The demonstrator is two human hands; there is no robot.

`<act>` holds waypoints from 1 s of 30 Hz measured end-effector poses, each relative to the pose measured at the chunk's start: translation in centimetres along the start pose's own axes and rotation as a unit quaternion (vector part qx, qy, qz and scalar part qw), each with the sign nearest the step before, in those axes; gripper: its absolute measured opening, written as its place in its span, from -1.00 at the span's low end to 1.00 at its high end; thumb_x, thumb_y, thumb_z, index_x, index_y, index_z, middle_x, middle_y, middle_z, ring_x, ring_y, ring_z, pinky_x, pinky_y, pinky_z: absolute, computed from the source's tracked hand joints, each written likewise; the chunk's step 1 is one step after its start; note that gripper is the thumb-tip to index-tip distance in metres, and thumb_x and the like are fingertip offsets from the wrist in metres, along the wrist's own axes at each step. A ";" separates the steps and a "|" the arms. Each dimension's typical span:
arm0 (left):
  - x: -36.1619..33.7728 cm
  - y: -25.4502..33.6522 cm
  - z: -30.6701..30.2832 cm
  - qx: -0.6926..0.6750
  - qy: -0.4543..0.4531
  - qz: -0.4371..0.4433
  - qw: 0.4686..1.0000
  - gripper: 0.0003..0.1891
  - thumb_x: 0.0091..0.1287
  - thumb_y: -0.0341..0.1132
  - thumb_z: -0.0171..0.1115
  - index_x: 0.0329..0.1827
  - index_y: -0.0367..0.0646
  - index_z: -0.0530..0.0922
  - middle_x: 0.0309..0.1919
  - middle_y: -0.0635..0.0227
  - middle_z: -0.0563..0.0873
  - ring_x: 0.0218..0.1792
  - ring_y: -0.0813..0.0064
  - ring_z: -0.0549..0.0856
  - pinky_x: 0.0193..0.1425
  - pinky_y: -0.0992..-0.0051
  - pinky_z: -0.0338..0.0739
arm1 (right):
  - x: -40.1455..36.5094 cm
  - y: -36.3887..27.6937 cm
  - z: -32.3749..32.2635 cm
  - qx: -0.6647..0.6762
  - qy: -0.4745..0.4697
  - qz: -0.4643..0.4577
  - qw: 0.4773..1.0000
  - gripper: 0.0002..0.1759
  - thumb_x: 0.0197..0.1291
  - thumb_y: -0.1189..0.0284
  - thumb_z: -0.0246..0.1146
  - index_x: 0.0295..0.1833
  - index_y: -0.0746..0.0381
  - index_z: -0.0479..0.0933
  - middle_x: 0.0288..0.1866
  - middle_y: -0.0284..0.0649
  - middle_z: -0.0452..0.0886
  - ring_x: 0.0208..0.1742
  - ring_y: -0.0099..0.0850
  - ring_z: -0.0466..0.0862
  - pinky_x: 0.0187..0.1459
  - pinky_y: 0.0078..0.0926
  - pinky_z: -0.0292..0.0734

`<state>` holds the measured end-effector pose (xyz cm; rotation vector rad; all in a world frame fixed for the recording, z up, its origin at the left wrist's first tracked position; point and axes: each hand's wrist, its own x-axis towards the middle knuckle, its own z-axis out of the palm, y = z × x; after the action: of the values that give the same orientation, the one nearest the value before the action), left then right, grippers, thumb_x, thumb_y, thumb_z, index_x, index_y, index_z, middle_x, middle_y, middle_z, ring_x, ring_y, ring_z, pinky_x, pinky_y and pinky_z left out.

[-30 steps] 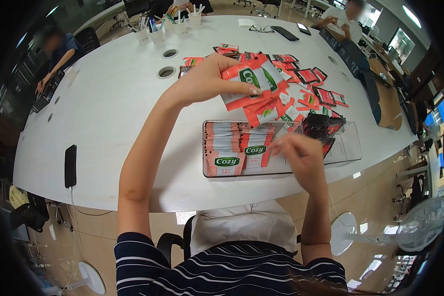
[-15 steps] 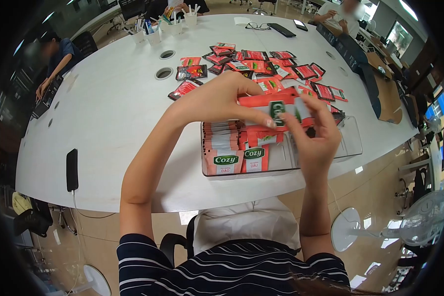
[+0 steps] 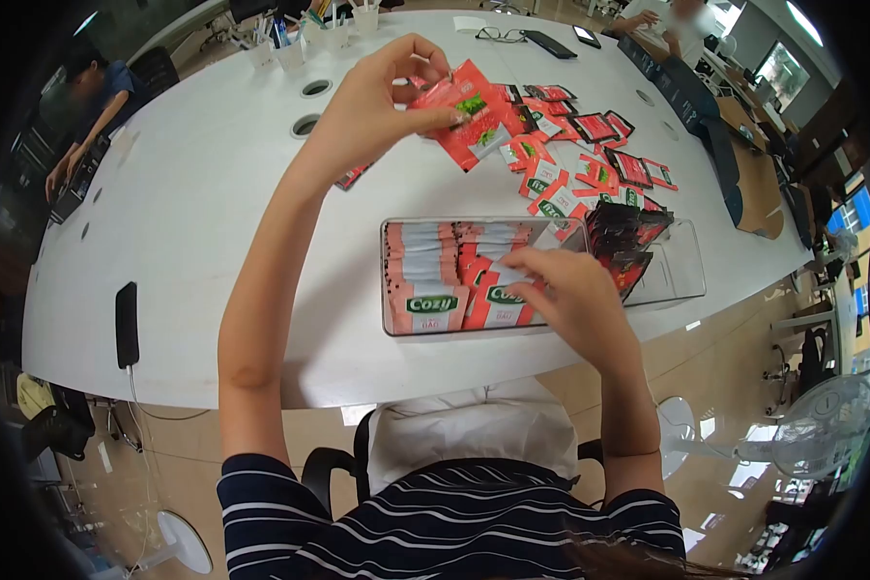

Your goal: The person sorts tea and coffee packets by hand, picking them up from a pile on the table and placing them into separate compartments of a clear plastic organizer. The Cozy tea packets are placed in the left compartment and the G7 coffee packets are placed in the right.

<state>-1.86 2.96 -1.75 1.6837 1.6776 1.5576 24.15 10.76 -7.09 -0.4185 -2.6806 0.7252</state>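
My left hand (image 3: 382, 101) is raised over the far side of the table, its fingers closed on a red sachet (image 3: 472, 121) with green leaves printed on it. Inside a clear plastic box (image 3: 392, 331), my right hand (image 3: 580, 302) has its fingers curled at the top of a red-and-white Cozy sachet (image 3: 503, 307). Left of that one stands a row of paler pink Cozy sachets (image 3: 430, 307). Black sachets (image 3: 621, 232) stand at the box's right part. The right hand partly hides the middle of the box.
Loose red and black sachets (image 3: 604, 130) lie scattered beyond the box. A phone (image 3: 127, 324) with a cable lies at left. Glasses (image 3: 501, 35), a dark case (image 3: 549, 44) and pen cups (image 3: 365, 17) are at the back. Cardboard boxes (image 3: 749, 174) line the right edge. Other people sit around.
My hands have parted from the Cozy sachet they shared. The left has moved up and away and holds a red sachet. The right has lowered into the box.
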 end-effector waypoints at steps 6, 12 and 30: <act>0.0 0.6 0.5 -0.012 0.006 0.003 1.000 -0.52 0.11 -0.49 0.43 0.09 -0.19 0.45 -0.30 0.41 0.65 -0.25 0.60 0.69 -0.20 0.59 0.63 | 0.0 0.3 0.2 0.044 0.039 -0.005 0.998 -0.69 0.07 0.53 0.35 -0.03 0.26 0.54 -0.24 -0.13 0.65 -0.34 -0.31 0.61 -0.30 -0.44 0.49; 0.1 0.6 0.6 0.005 0.002 -0.002 1.000 -0.52 0.12 -0.49 0.43 0.12 -0.20 0.50 -0.30 0.41 0.65 -0.25 0.61 0.69 -0.20 0.58 0.64 | 0.6 -0.1 -1.2 0.134 0.064 0.009 0.989 -0.56 -0.01 0.69 0.34 0.05 0.26 0.52 -0.37 -0.22 0.55 -0.36 -0.45 0.57 -0.32 -0.56 0.48; 0.3 0.9 0.3 0.011 -0.021 -0.016 1.000 -0.59 0.13 -0.51 0.43 0.06 -0.27 0.55 -0.15 0.35 0.62 -0.14 0.51 0.69 -0.14 0.55 0.70 | -0.7 0.4 1.2 0.023 0.096 0.039 0.994 -0.69 -0.05 0.55 0.43 -0.18 0.23 0.49 -0.27 -0.26 0.49 -0.27 -0.31 0.56 -0.24 -0.35 0.46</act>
<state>-1.24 3.07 -1.00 1.6798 1.6994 1.4831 24.38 10.31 -8.38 -0.5547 -2.4744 0.7288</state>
